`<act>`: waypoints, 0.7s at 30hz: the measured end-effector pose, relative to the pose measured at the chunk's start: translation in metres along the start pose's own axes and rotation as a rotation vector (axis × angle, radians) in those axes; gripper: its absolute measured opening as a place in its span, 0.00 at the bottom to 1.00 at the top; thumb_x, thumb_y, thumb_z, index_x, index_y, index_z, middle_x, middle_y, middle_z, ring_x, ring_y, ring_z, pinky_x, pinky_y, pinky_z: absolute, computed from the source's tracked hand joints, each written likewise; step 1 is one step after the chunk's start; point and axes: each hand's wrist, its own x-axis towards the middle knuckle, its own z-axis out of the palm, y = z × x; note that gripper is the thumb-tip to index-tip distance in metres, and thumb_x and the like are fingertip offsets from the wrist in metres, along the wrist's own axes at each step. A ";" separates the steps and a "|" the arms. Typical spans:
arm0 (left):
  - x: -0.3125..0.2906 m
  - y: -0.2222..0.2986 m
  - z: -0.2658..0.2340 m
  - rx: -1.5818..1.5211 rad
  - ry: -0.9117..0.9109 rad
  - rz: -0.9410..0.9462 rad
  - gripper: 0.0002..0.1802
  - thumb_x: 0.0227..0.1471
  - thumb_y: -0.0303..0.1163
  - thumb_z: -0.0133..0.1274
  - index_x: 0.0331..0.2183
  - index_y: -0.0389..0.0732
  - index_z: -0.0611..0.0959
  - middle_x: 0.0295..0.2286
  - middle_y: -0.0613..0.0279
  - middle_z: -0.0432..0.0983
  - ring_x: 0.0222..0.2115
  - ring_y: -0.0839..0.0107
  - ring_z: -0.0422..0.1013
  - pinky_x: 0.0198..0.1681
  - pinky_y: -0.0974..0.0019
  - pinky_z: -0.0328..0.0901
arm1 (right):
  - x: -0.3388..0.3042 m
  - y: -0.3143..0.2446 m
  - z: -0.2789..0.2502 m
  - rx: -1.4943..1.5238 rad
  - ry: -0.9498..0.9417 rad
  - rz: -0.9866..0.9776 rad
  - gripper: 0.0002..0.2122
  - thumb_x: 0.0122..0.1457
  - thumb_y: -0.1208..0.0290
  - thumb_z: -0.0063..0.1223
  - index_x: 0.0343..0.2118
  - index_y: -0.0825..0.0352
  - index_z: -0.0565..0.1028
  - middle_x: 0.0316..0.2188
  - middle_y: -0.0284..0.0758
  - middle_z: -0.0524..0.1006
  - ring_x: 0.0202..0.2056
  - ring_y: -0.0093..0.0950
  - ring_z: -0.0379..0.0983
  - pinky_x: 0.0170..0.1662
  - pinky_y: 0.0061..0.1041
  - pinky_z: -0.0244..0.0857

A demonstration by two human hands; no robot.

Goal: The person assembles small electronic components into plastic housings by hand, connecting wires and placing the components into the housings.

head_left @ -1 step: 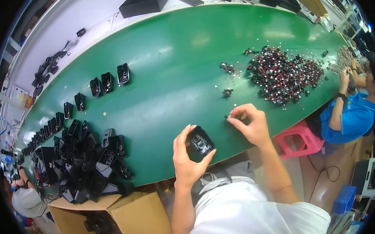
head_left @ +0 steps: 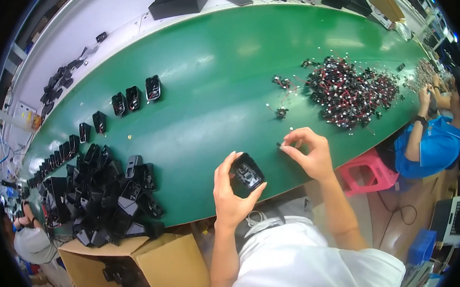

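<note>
My left hand (head_left: 231, 193) grips a black plastic housing (head_left: 248, 172) between thumb and fingers, over the near edge of the green table. The housing's open side faces up, showing moulded details inside. To its right, my right hand (head_left: 309, 152) pinches a small dark part (head_left: 279, 146) at its fingertips, apart from the housing. That part is too small to make out in detail. Beyond my right hand lie a few loose small black parts with thin wires (head_left: 281, 112), beside a large heap of similar black parts with red wires and white connectors (head_left: 342, 93).
A pile of black housings (head_left: 105, 194) covers the table's left side; more housings (head_left: 133, 98) stand in a line behind it. An open cardboard box (head_left: 171, 266) stands below the near edge. A pink stool (head_left: 369, 170) and a co-worker in blue (head_left: 433, 146) are at right.
</note>
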 end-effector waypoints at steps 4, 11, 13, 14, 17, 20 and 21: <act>0.001 0.001 -0.001 -0.207 -0.055 -0.058 0.51 0.31 0.32 0.74 0.57 0.34 0.68 0.48 0.53 0.76 0.46 0.65 0.73 0.46 0.65 0.66 | -0.008 -0.033 0.008 0.077 -0.100 -0.259 0.14 0.44 0.83 0.67 0.35 0.67 0.78 0.28 0.32 0.82 0.36 0.29 0.75 0.38 0.25 0.69; 0.004 0.006 -0.017 -0.261 -0.154 0.025 0.47 0.31 0.33 0.74 0.55 0.40 0.72 0.49 0.59 0.75 0.50 0.58 0.71 0.47 0.60 0.69 | -0.005 -0.049 0.021 -0.052 -0.249 -0.401 0.13 0.40 0.83 0.68 0.32 0.64 0.81 0.25 0.30 0.81 0.35 0.31 0.73 0.37 0.26 0.69; 0.005 0.006 -0.016 -0.260 -0.147 0.055 0.46 0.31 0.31 0.74 0.55 0.39 0.73 0.49 0.57 0.75 0.50 0.57 0.70 0.50 0.57 0.69 | -0.007 -0.051 0.022 -0.083 -0.240 -0.411 0.13 0.40 0.82 0.68 0.31 0.63 0.83 0.26 0.29 0.79 0.34 0.32 0.72 0.36 0.27 0.69; 0.005 0.005 -0.015 -0.258 -0.147 0.050 0.46 0.31 0.31 0.74 0.55 0.39 0.73 0.49 0.57 0.75 0.50 0.57 0.70 0.50 0.57 0.69 | -0.007 -0.051 0.022 -0.080 -0.242 -0.407 0.13 0.40 0.82 0.68 0.31 0.63 0.83 0.26 0.29 0.79 0.34 0.32 0.72 0.36 0.27 0.69; 0.006 0.002 -0.013 -0.232 -0.126 0.103 0.47 0.30 0.32 0.75 0.54 0.37 0.72 0.48 0.54 0.76 0.47 0.60 0.73 0.46 0.62 0.68 | -0.007 -0.051 0.023 -0.146 -0.235 -0.468 0.13 0.40 0.82 0.68 0.32 0.61 0.83 0.28 0.30 0.78 0.34 0.33 0.72 0.36 0.28 0.68; 0.006 0.002 -0.013 -0.158 -0.126 0.150 0.48 0.29 0.32 0.75 0.54 0.36 0.72 0.48 0.54 0.77 0.46 0.60 0.73 0.46 0.62 0.68 | -0.006 -0.049 0.020 -0.186 -0.243 -0.493 0.12 0.40 0.80 0.68 0.31 0.61 0.83 0.28 0.30 0.77 0.32 0.32 0.72 0.33 0.27 0.68; 0.005 0.001 -0.012 -0.157 -0.130 0.147 0.48 0.29 0.32 0.75 0.54 0.36 0.72 0.47 0.54 0.77 0.46 0.60 0.74 0.45 0.63 0.68 | -0.007 -0.049 0.018 -0.198 -0.260 -0.490 0.12 0.40 0.80 0.68 0.31 0.61 0.83 0.28 0.30 0.76 0.30 0.31 0.72 0.31 0.26 0.68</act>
